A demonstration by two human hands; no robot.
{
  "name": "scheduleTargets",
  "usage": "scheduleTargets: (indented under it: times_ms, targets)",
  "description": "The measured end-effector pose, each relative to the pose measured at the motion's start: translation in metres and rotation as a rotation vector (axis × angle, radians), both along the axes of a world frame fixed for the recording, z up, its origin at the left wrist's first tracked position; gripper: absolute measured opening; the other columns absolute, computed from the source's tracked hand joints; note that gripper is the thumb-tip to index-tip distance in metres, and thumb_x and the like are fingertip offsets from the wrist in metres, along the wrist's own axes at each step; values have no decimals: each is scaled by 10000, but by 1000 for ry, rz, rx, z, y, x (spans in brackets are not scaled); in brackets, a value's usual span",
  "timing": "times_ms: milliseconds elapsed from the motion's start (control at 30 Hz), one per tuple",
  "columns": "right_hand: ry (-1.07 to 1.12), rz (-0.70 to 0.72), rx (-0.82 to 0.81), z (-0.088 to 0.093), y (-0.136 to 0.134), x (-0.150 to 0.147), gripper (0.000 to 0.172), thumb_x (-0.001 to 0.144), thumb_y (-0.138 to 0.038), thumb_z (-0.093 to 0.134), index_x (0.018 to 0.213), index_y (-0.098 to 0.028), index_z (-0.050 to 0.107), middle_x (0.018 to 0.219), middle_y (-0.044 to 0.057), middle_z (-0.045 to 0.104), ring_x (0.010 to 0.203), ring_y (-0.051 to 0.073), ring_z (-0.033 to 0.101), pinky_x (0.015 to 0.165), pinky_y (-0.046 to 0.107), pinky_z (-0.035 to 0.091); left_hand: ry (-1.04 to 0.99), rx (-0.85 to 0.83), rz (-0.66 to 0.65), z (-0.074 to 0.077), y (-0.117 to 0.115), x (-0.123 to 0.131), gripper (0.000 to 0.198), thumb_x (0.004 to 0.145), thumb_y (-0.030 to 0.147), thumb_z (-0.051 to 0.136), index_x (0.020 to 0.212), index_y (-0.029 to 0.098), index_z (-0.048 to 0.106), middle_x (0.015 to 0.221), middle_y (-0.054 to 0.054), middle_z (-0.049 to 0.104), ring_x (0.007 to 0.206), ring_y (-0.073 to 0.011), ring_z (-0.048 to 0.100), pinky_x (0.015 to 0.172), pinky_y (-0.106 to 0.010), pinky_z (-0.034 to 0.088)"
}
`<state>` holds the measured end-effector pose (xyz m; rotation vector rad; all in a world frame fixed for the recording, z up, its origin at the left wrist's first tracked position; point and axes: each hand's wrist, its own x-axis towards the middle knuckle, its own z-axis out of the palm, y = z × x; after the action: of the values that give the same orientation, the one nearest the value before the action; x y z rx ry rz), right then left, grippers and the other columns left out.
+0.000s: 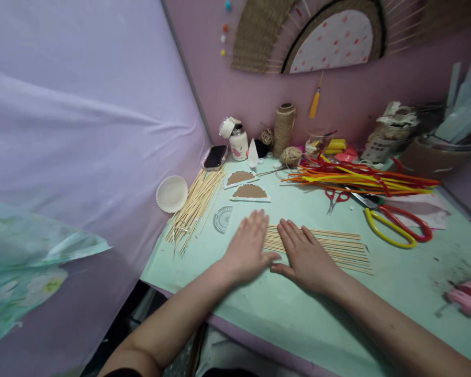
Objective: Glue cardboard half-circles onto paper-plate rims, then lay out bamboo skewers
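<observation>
Several thin wooden sticks lie side by side on the pale green table. My left hand is flat at their left end, its fingers stretched out and slightly blurred. Across the middle of the row rests my right hand, palm down with fingers extended; the sticks stick out to its right. The two thumbs nearly meet. Behind my left hand are two brown half-round pieces with pale edges. A clear protractor lies left of that hand, beside a loose pile of sticks.
A white round dish leans at the left edge. Along the back stand a phone, a jar and a twine spool. Small red scissors, large scissors and coloured pipe cleaners lie to the right.
</observation>
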<state>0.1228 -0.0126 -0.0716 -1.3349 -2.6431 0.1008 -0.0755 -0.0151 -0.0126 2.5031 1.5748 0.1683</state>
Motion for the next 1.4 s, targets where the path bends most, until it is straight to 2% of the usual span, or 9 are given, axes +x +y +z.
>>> scheduleTargets:
  times_ms: [67, 200, 300, 600, 733, 1200, 1400]
  targets:
    - [-13, 4, 31, -1, 0, 0, 883, 867, -641, 351, 1516, -66, 186, 1543, 198, 266, 1440, 308, 208, 1133, 512, 231, -8, -77, -126, -12, -4, 15, 885, 862, 643, 387, 1509, 105, 114, 1592, -162, 77, 1478, -260, -4, 1185, -457, 115]
    - [-56, 6, 46, -1, -1, 0, 859, 847, -571, 423, 1492, -32, 246, 1536, 204, 281, 1433, 316, 223, 1126, 505, 254, 0, -130, -146, -26, -1, 21, 1015, 806, 756, 344, 1511, 67, 101, 1588, -171, 54, 1474, -261, -27, 1196, -449, 73]
    - [-68, 3, 47, 0, -1, 0, 856, 840, -548, 441, 1490, -27, 246, 1534, 205, 284, 1430, 315, 231, 1123, 503, 265, 10, -140, -142, -29, 2, 17, 1035, 797, 767, 344, 1511, 60, 97, 1587, -173, 58, 1474, -260, -21, 1197, -448, 73]
    - [-48, 24, 95, -3, -1, 2, 941, 835, -526, 464, 1525, -44, 43, 1541, 209, 265, 1432, 314, 222, 1115, 502, 274, -14, -137, -123, -31, 1, 18, 1039, 784, 775, 369, 1517, 90, 99, 1587, -172, 71, 1475, -271, 6, 1194, -466, 100]
    - [-54, 17, 106, -3, -2, 2, 963, 830, -524, 472, 1520, -26, 20, 1540, 217, 261, 1431, 319, 224, 1114, 503, 274, -26, -152, -119, -30, 1, 18, 1056, 778, 784, 363, 1514, 70, 105, 1587, -172, 75, 1475, -273, 12, 1198, -455, 87]
    - [-39, -51, 45, 10, -5, -2, 837, 852, -558, 418, 1479, -24, 269, 1544, 193, 266, 1441, 299, 203, 1149, 488, 193, -16, -132, -121, -32, 1, 17, 1055, 779, 794, 333, 1508, 56, 139, 1581, -185, 109, 1475, -270, 44, 1198, -445, 82]
    - [-29, -138, 2, 15, -9, -4, 859, 826, -592, 443, 1445, -5, 338, 1508, 196, 344, 1395, 321, 299, 1141, 516, 187, 16, -113, -128, -31, 1, 16, 972, 830, 735, 329, 1505, 64, 138, 1584, -177, 110, 1475, -267, 50, 1195, -447, 101]
